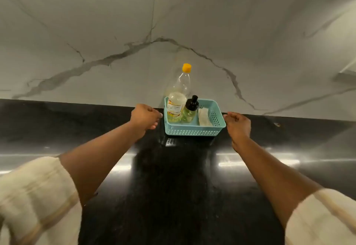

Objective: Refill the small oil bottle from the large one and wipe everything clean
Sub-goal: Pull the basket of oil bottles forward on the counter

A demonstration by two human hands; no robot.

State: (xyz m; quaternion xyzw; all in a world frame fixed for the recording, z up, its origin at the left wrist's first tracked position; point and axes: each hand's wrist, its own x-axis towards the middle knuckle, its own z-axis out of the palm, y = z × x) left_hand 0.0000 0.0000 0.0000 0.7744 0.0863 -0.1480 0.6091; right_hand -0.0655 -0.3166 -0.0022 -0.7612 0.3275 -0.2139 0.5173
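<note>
Large oil bottle (175, 108), small bottle (189, 112) and cloth (205, 118) sit in the blue basket (192, 132) at 12 o'clock on the worktop (173, 187). Left hand (146, 115) is at the basket's 9, right hand (238, 123) at its 3, both with fingers curled, holding nothing, just beside the rim. Best bet: grip both side walls evenly and slide it level toward 6, since the tall bottle looks tippy.

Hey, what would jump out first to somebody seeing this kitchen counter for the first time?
A teal basket at the back of the black counter, holding a yellow-capped large oil bottle, a small black-topped bottle and a white cloth. The left hand and right hand flank it, fingers curled.
</note>
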